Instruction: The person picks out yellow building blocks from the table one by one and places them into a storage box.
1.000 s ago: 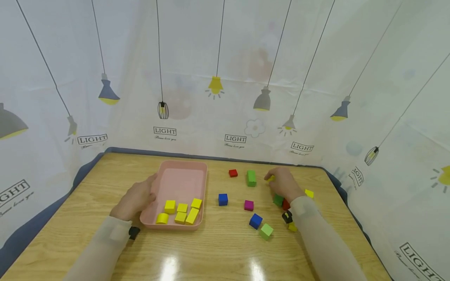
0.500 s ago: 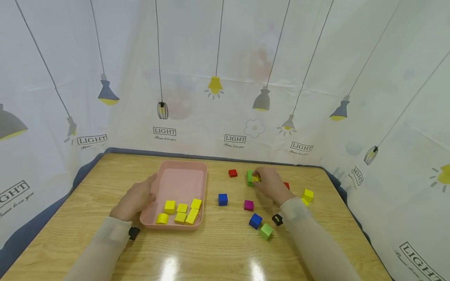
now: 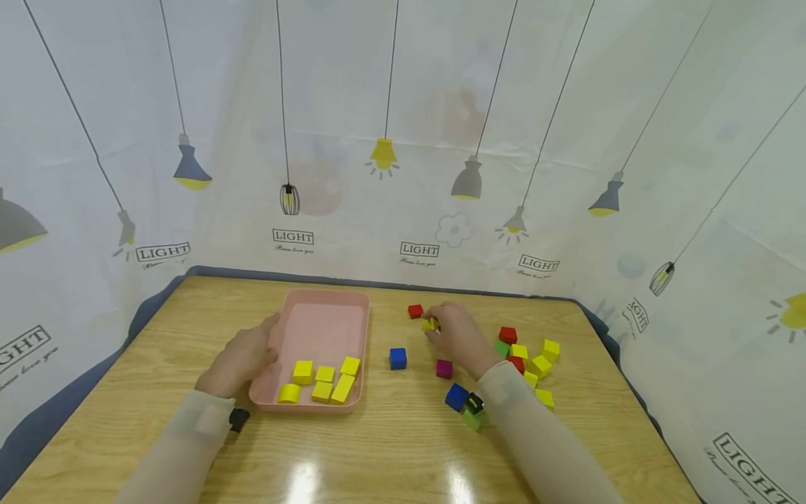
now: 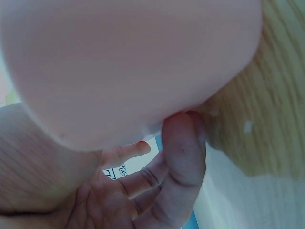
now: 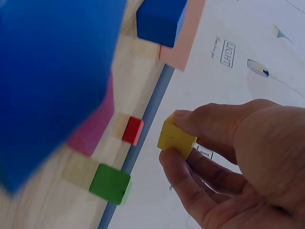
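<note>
My left hand (image 3: 238,358) grips the left side of a pink tray (image 3: 317,323), its thumb over the rim. In the left wrist view the tray wall (image 4: 128,71) fills the top, and a fingertip presses against it from outside. Several yellow blocks (image 3: 343,389) lie in the near part of the tray. Over the table my right hand (image 3: 464,339) pinches a yellow block (image 5: 175,138) between thumb and fingers. A small red block (image 3: 415,311) sits just left of that hand. The long green block (image 5: 110,183) shows in the right wrist view but is hidden in the head view.
Blue blocks (image 3: 398,359), a magenta block (image 3: 443,369) and a light green block (image 3: 474,419) are scattered on the table (image 3: 378,448). A cluster of yellow (image 3: 539,367), red (image 3: 507,335) and green blocks lies to the right. A printed curtain (image 3: 352,91) stands behind.
My right hand has carried the yellow block leftward from the right-hand cluster, passing over the long green block. More of the cluster is uncovered. The left hand and tray stay put.
</note>
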A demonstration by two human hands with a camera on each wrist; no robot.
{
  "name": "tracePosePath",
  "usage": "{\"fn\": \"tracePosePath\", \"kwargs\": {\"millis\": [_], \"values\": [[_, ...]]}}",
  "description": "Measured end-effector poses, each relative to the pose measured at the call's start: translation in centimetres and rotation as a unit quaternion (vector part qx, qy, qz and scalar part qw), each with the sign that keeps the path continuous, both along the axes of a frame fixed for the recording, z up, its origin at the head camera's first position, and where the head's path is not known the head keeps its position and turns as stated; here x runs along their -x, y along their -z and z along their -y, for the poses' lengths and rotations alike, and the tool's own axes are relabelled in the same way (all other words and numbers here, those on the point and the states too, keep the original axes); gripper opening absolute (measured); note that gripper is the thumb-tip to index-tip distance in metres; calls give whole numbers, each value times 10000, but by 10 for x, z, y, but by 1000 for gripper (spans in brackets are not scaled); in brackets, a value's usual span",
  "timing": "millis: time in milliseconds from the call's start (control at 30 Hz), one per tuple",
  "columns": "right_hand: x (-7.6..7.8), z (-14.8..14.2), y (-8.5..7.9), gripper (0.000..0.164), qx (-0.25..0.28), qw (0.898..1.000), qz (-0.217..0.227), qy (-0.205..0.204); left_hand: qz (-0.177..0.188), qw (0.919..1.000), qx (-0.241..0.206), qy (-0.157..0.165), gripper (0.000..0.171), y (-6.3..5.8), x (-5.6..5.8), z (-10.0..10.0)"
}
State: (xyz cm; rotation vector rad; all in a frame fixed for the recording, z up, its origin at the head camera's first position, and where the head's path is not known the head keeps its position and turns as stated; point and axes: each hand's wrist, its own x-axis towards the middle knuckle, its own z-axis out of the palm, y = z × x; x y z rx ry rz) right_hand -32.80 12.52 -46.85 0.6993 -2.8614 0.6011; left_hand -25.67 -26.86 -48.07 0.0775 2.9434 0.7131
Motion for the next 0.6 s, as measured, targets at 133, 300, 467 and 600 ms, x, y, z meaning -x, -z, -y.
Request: {"fn": "tracePosePath", "kwargs": {"millis": [133,300,467,600], "values": [[-4,12,3,29,32,9998,-70,-208,38,10000,-32,-21,72,-1,-1,-1],[-9,28,6,33,170,9988,-99,-452,29,10000,-47,-3,72,-1,-1,-1],[-17,46,6,32,214,9981,-29,-585,-13,10000,-54,7,71,-1,-2,-1],[-22,61,5,32,171,9967,-109,-786,-62,10000,-52,31,72,-2,-3,-1]]}}
